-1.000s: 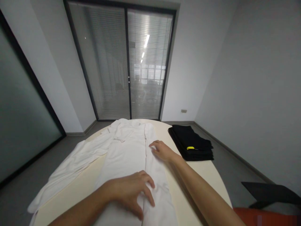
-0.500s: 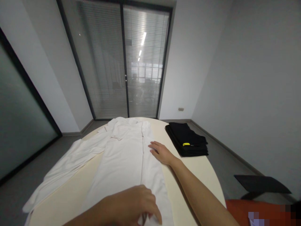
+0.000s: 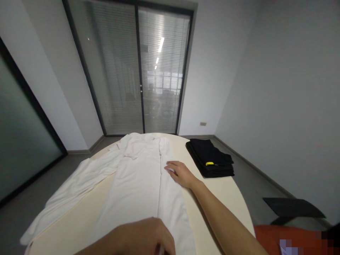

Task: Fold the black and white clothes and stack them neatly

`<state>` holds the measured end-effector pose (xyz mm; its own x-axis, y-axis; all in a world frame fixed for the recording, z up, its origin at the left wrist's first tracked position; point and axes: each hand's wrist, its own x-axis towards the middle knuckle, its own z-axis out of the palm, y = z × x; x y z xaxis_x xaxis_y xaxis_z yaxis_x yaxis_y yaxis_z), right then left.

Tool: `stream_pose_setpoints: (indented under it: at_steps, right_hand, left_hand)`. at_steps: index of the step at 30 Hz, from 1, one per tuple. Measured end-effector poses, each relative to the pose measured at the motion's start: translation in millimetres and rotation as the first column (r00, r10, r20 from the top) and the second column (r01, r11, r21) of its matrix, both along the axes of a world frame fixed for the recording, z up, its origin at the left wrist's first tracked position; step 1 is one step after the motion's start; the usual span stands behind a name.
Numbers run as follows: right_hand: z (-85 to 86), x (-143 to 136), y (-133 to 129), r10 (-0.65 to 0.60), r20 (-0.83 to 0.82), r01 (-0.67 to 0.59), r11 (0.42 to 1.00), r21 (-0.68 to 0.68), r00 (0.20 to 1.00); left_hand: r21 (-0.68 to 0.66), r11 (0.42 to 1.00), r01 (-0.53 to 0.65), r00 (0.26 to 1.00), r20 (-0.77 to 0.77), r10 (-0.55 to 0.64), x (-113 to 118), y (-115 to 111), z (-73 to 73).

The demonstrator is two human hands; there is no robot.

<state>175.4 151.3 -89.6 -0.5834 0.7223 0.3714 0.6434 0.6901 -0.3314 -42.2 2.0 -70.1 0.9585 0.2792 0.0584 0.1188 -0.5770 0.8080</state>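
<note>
A white long garment (image 3: 132,184) lies spread lengthwise on the round cream table (image 3: 212,198), its right side folded inward along a lengthwise edge. One sleeve stretches out to the lower left. My right hand (image 3: 180,173) rests on the folded strip at the right, fingers spread and pointing left. Low in the frame, my left hand (image 3: 148,233) is over the near part of the garment, fingers curled down; what they grip is hidden.
A stack of folded black clothes (image 3: 212,159) with a yellow tag sits at the table's back right. Beyond the right edge are a black chair part (image 3: 292,207) and something orange-red (image 3: 287,237).
My left hand has shifted slightly down and left, its fingers now curled more out of sight. My right hand has moved slightly left on the cloth, its fingers still spread.
</note>
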Motion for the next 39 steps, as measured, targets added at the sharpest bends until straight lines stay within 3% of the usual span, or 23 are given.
stream_pose_setpoints:
  at_steps: [4,11,18,24,30,36,39]
  right_hand:
    - [15.3,-12,-15,0.169,0.055,-0.169,0.986,-0.009,0.984]
    - [16.9,-22,-24,0.234,0.038,-0.234,0.972,-0.005,0.972]
    - [15.3,-22,-21,0.243,-0.007,-0.242,0.969,0.055,0.97]
    - [15.0,-25,-23,0.286,0.005,-0.286,0.958,0.039,0.958]
    - [14.4,-25,-24,0.286,0.011,-0.287,0.957,0.034,0.958]
    - [13.0,-24,-23,0.29,0.0,-0.29,0.957,0.021,0.957]
    - [11.9,-21,-22,0.274,0.017,-0.274,0.962,0.012,0.962]
  left_hand:
    - [0.119,0.98,-0.162,0.985,-0.037,0.167,-16,14,15.5]
    - [0.236,0.968,-0.086,0.983,-0.137,0.121,-19,7,8.4]
    - [0.117,0.978,-0.172,0.984,0.056,0.166,-3,-7,31.4]
    - [0.08,0.997,-0.008,1.0,-0.012,0.009,-4,-5,26.8]
    - [0.147,0.989,-0.031,1.0,0.009,0.03,-6,-6,30.7]
    - [0.258,0.966,0.022,0.98,-0.196,0.03,-9,-8,18.5]
    - [0.275,0.961,0.039,0.978,-0.209,0.02,-7,-8,21.3]
